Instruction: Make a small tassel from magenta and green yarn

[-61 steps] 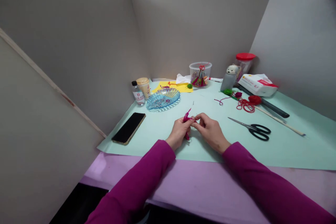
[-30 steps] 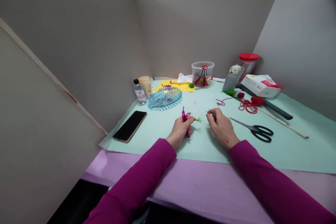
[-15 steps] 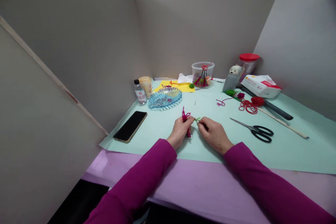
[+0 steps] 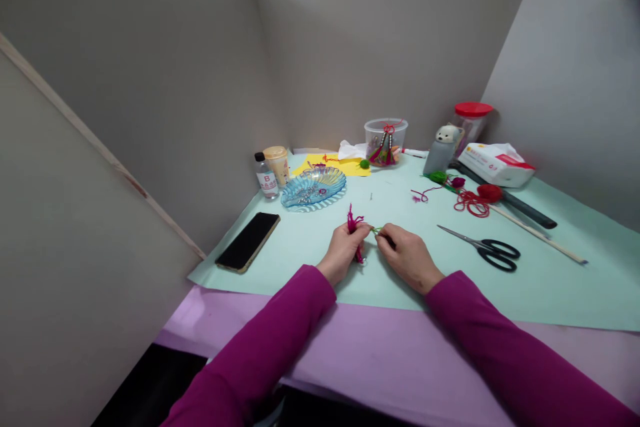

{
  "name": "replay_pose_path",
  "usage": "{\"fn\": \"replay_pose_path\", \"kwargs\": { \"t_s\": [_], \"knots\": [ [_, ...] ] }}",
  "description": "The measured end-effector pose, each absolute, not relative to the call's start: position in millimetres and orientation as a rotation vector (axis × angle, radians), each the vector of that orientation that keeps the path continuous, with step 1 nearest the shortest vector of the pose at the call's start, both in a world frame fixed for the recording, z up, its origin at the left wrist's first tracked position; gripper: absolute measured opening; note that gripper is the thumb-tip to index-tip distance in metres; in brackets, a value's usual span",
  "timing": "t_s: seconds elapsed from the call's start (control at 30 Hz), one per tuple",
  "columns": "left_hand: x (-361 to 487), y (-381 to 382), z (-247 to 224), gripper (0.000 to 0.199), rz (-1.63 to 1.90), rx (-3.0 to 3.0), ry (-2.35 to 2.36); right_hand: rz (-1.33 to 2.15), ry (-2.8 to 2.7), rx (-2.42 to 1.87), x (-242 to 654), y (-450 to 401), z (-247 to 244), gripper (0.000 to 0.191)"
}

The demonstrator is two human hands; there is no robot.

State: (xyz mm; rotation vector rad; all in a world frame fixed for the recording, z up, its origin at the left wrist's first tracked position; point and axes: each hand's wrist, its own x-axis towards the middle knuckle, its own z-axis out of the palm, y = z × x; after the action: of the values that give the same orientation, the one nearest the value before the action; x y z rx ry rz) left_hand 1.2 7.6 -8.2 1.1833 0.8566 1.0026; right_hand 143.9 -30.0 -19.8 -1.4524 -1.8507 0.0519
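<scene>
Magenta tassel (image 4: 355,230) in closed left grip (image 4: 343,252), right grip (image 4: 407,255) pinching green thread (image 4: 376,230), mint paper (image 4: 550,300) edge near.

Left hand (image 4: 343,252) holding magenta yarn tassel (image 4: 354,221), right hand (image 4: 407,257) pinching green yarn (image 4: 376,230)

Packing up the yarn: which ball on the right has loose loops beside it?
The red yarn ball, farthest right of the three, with red loops lying beside it; the smaller green ball and magenta ball have none.
</scene>
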Motion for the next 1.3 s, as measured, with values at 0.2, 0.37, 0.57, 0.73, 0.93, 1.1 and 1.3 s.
{"fn": "replay_pose_path", "kwargs": {
  "t_s": [0.2, 0.37, 0.57, 0.73, 0.93, 1.1, 1.3],
  "knots": [
    [0.1, 9.2, -10.1, 0.021, 0.987, 1.222, 0.857, 0.017, -1.834, -1.513, 142.8, -30.8, -19.6, 0.016],
    [0.3, 9.1, -9.1, 0.019, 0.982, 1.226, 0.893, -0.073, -1.835, -1.533, 141.3, -29.8, -23.4, 0.016],
    [1.0, 6.1, -6.0, 0.017, 0.995, 1.249, 0.901, -0.103, -1.813, -1.548, 141.7, -29.4, -24.4, 0.017],
    [1.2, 5.2, -5.2, 0.018, 0.999, 1.232, 0.895, -0.037, -1.731, -1.544, 144.6, -27.2, -23.6, 0.017],
    [-0.3, 6.9, -7.7, 0.019, 0.995, 1.213, 0.886, 0.096, -1.368, -1.595, 151.5, -25.1, -16.6, 0.018],
    [-0.4, 8.6, -10.1, 0.02, 1.003, 1.205, 0.871, 0.102, -1.458, -1.46, 145.6, -30.9, -10.6, 0.018],
    [0.6, 8.6, -10.5, 0.021, 1.023, 1.175, 0.868, 0.089, -1.755, -1.38, 139.9, -31.9, -15.5, 0.016]
  ]
}}
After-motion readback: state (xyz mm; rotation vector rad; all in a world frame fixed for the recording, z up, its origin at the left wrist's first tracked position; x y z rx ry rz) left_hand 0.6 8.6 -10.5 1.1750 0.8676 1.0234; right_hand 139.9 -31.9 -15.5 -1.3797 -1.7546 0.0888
